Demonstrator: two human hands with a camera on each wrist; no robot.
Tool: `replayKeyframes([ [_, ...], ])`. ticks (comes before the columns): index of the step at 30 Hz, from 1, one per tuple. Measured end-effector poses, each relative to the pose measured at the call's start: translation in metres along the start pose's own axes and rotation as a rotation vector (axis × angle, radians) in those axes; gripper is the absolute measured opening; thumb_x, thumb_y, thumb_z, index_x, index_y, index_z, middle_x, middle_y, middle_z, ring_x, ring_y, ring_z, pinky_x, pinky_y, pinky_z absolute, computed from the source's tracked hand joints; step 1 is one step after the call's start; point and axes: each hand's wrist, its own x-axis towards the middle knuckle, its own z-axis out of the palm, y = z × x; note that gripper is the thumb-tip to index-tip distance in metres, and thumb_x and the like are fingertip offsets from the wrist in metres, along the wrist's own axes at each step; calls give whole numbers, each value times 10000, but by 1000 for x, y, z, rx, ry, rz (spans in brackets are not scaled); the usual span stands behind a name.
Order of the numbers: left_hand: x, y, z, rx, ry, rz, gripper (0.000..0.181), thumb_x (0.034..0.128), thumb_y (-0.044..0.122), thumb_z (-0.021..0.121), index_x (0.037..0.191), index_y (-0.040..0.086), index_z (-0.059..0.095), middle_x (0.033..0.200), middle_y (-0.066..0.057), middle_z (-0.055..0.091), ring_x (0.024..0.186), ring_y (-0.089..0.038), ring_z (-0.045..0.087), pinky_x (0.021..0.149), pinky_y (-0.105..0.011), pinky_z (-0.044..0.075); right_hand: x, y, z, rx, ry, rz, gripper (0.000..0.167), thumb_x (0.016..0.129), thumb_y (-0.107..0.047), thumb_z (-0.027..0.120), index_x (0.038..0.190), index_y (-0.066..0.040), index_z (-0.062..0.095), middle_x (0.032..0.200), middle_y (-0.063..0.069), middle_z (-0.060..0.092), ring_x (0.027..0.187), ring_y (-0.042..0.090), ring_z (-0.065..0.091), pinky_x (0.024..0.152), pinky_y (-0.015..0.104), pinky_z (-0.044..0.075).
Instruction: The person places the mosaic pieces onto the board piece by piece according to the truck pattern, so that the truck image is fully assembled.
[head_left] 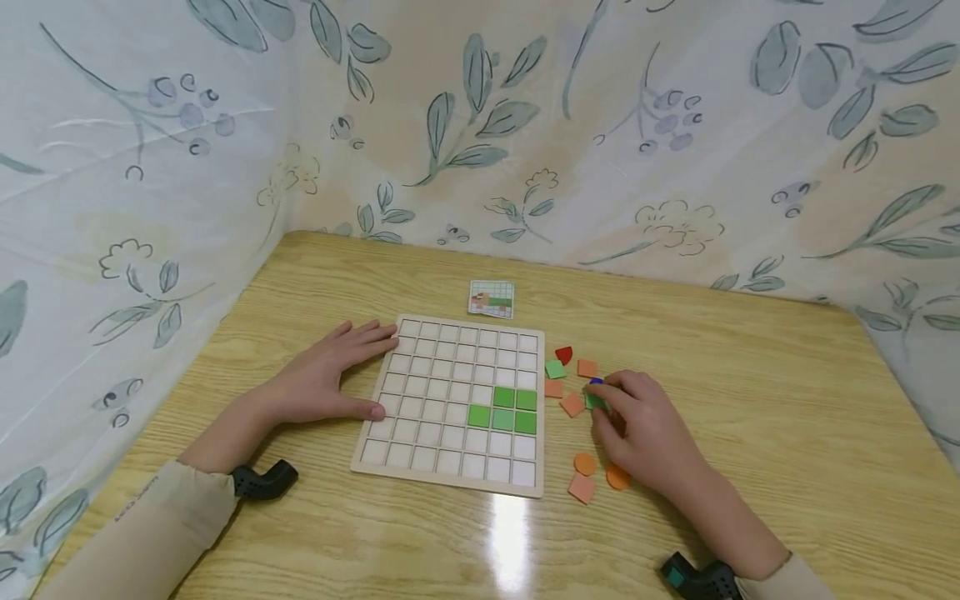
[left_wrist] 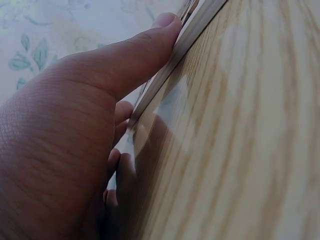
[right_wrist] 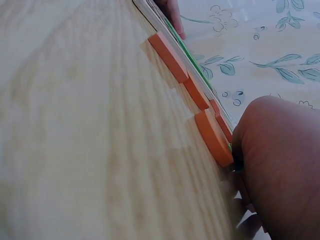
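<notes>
A wooden grid board [head_left: 448, 481] lies on the table, with several green square tiles [head_left: 503, 397] in cells at its right side. My left hand [head_left: 318, 379] rests along the board's left edge, fingers spread and fairly straight; in the left wrist view the thumb [left_wrist: 145, 52] touches the board's rim. To the right of the board, my right hand [head_left: 645, 433] bends over loose pieces, its thumb and index finger pinching a green tile [head_left: 593, 402]. A blue piece [head_left: 596, 381] shows just behind that tile, partly covered by the fingers. In the right wrist view the fingertips are hidden.
Near the right hand lie orange squares [head_left: 572, 405], orange rounds [head_left: 585, 464], a red quarter-round piece [head_left: 564, 355] and another green square [head_left: 555, 369]. Behind the board is a small picture card [head_left: 491, 298]. Patterned cloth [head_left: 525, 125] hangs around the wooden table [head_left: 360, 533].
</notes>
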Motion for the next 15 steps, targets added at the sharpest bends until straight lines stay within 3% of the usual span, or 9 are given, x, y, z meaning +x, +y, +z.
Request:
replayKeyframes([
  [9,-3,1,0,-15,-8,-31,1074,858,688,842,1710,196,411,1792,7,291,1671,-316,187,1363,-554,59,0,-1,1,9,-3,15,254,860,-19,815,1114,-16,822,1103,59,700,877,152,508,733,353,511],
  [15,-1,1,-3,0,0,-14,1066,869,670,844,1708,177,411,1790,-9,297,1667,-315,201,1366,-542,61,4,1,0,17,20,-1,251,855,-36,832,1104,-17,825,1087,62,734,883,171,545,745,374,531],
])
